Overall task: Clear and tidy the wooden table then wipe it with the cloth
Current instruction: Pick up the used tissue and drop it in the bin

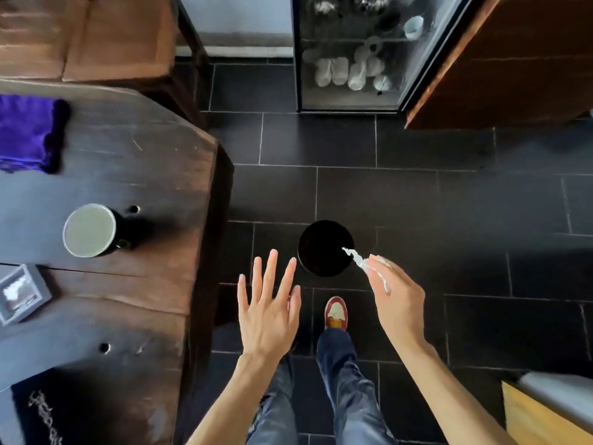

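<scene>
- Dark tiled floor [417,194] fills most of the view; wooden table [154,175] runs along the left, its edge just beside the round black bin [321,239] standing on the floor.
- Right hand [396,300] pinches a crumpled clear wrapper [361,260] between thumb and fingertips; the scrap's free end hangs over the bin's rim.
- Left hand [268,311] holds nothing, fingers spread and straight, just left of the bin and off the table edge.
- Wrapper looks very light, thin and crinkly, probably slippery film; a fingertip pinch is enough, and it may flutter or cling on release, so let go right over the bin mouth.
- Purple cloth [30,133] lies folded at the far end of the table, well apart from the bin; soft and limp, best grabbed by bunching the middle.
- Dark mug [91,231] stands upright on the table, nearer the bin than the cloth; rigid, breakable, take it by the handle or the body.
- Small grey box [22,293] sits on the table left of the mug, contents unclear.
- Both need moving before wiping.
- Glass-front cabinet [356,53] with pale cups stands beyond the bin; one red-and-white shoe [336,313] just below the bin.
</scene>
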Demonstrator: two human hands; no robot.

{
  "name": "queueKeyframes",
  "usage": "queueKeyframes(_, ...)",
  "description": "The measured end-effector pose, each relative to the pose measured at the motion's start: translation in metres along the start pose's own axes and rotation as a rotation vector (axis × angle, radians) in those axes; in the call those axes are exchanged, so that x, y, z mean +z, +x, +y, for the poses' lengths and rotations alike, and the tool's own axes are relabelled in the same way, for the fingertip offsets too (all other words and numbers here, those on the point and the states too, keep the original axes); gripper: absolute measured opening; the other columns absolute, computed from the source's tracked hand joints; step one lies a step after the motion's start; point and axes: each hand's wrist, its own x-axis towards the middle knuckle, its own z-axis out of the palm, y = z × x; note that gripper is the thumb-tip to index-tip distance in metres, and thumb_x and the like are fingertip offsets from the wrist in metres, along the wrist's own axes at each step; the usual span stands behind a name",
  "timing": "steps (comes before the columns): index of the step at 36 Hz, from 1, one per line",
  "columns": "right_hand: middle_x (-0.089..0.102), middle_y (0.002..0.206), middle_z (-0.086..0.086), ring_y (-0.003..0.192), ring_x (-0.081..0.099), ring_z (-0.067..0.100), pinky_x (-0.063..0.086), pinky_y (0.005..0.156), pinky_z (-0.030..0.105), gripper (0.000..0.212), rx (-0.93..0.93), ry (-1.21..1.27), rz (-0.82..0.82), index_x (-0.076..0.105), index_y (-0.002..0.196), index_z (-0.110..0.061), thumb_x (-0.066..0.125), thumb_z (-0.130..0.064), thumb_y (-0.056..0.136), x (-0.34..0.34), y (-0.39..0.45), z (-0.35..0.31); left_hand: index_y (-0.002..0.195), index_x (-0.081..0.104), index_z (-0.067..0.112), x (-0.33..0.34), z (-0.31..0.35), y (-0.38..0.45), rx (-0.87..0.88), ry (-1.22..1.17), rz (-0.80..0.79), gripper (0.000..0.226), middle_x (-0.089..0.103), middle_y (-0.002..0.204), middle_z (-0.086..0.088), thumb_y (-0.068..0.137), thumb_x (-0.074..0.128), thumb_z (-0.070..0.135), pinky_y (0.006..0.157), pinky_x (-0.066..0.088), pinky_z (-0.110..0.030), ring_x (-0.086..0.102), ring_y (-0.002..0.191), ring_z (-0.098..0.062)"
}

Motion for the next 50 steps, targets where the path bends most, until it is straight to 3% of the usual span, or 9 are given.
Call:
queueKeyframes(11,0.074,0.116,0.006,0.112,0.069,0.016,0.059,0.096,0.038,0.028,0.101,-0.04,-0.004,0.074,0.117,-0.007,0.073,-0.009,0.089,0.105,0.036,0.098,0.163,0.006,0.04,0.123,-0.031,0.083,0.026,-0.03,-0.061,0.056,-0.007,0.173,0.006,0.108,0.016,0.05,0.127,0.007,-0.054,-0.008,0.159,-0.02)
queueKeyframes(17,0.073,0.119,0.006,0.114,0.068,0.016,0.058,0.096,0.037,0.029,0.11,-0.041,-0.057,0.072,0.12,-0.007,0.07,-0.011,0.091,0.158,0.044,0.146,0.163,0.015,0.035,0.182,-0.047,0.11,0.061,0.053,-0.061,0.056,0.005,0.173,0.0,0.109,0.024,0.047,0.126,0.011,-0.056,0.002,0.16,-0.025)
queueKeyframes(22,0.071,0.117,0.007,0.113,0.066,0.014,0.05,0.101,0.019,0.028,0.099,0.009,-0.071,0.071,0.117,-0.002,0.068,-0.009,0.09,0.195,0.048,0.178,0.162,0.017,0.035,0.23,-0.062,0.128,0.063,0.114,-0.058,0.058,0.011,0.172,-0.002,0.107,0.027,0.049,0.125,0.015,-0.057,0.013,0.158,-0.029)
queueKeyframes(30,0.069,0.125,0.002,0.12,0.061,0.011,0.047,0.106,0.024,0.028,0.167,-0.032,-0.168,0.068,0.126,-0.01,0.058,-0.018,0.101,0.249,0.059,0.221,0.162,0.017,0.035,0.287,-0.085,0.15,0.076,0.123,-0.054,0.057,0.014,0.171,-0.002,0.107,0.027,0.049,0.123,0.019,-0.058,0.015,0.157,-0.029)
queueKeyframes(35,0.068,0.125,0.004,0.12,0.058,0.01,0.033,0.105,0.005,0.026,0.175,-0.076,-0.184,0.068,0.125,-0.009,0.06,-0.015,0.101,0.274,0.065,0.241,0.162,0.021,0.034,0.311,-0.094,0.156,0.093,0.122,-0.052,0.057,0.014,0.171,-0.002,0.107,0.029,0.048,0.123,0.021,-0.058,0.017,0.157,-0.029)
queueKeyframes(37,0.068,0.126,0.005,0.122,0.059,0.013,0.034,0.107,0.009,0.027,0.185,-0.092,-0.195,0.068,0.126,-0.008,0.059,-0.016,0.101,0.28,0.067,0.246,0.161,0.022,0.033,0.319,-0.098,0.158,0.101,0.124,-0.043,0.056,0.016,0.171,-0.003,0.107,0.028,0.048,0.123,0.022,-0.058,0.019,0.156,-0.03)
queueKeyframes(42,0.059,0.143,0.003,0.137,0.051,0.021,0.044,0.113,0.041,0.031,0.211,-0.085,-0.279,0.065,0.13,-0.019,0.063,-0.02,0.1,0.29,0.076,0.265,0.161,0.024,0.032,0.334,-0.102,0.163,0.11,0.121,-0.03,0.055,0.018,0.17,-0.003,0.107,0.029,0.047,0.122,0.026,-0.059,0.021,0.156,-0.03)
queueKeyframes(46,0.054,0.149,0.0,0.143,0.044,0.019,0.039,0.116,0.04,0.042,0.21,-0.117,-0.345,0.062,0.136,-0.02,0.07,-0.026,0.095,0.288,0.08,0.267,0.161,0.023,0.033,0.339,-0.098,0.163,0.111,0.109,-0.033,0.055,0.018,0.17,-0.003,0.108,0.03,0.047,0.122,0.027,-0.06,0.02,0.156,-0.03)
queueKeyframes(50,0.051,0.151,-0.003,0.143,0.044,0.016,0.037,0.115,0.037,0.047,0.267,-0.188,-0.38,0.056,0.141,-0.023,0.062,-0.041,0.098,0.278,0.076,0.265,0.161,0.02,0.036,0.338,-0.095,0.16,0.106,0.107,-0.044,0.056,0.016,0.171,-0.002,0.108,0.028,0.049,0.122,0.025,-0.059,0.018,0.156,-0.029)
